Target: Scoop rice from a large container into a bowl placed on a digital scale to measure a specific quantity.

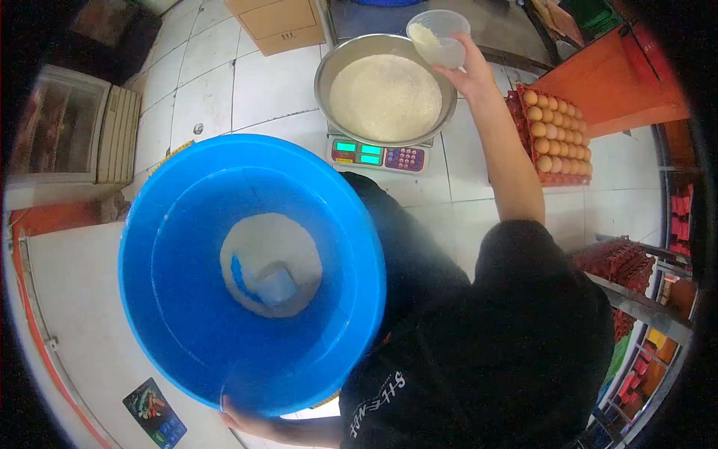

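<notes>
My right hand [474,70] holds a translucent plastic bowl [451,53], tilted over the right rim of a wide stainless steel bowl [323,92]. Some pale powder [424,36] clings inside the plastic bowl. A broad mound of off-white powder [387,98] fills much of the steel bowl, which rests on a digital scale [376,154] with lit green displays. At the lower left, my left hand [244,421] grips the rim of a large blue plastic basin [185,314]. White powder [280,236] lies in the basin's bottom, with a translucent bluish container [276,286] on it.
Brown eggs in a red tray [561,134] stand right of my forearm. A cardboard box [277,25] sits on the white tiled floor [275,84] at the back. On the left are a glass-fronted cabinet [59,123] and a white surface [78,292]; metal racking [639,306] stands on the right.
</notes>
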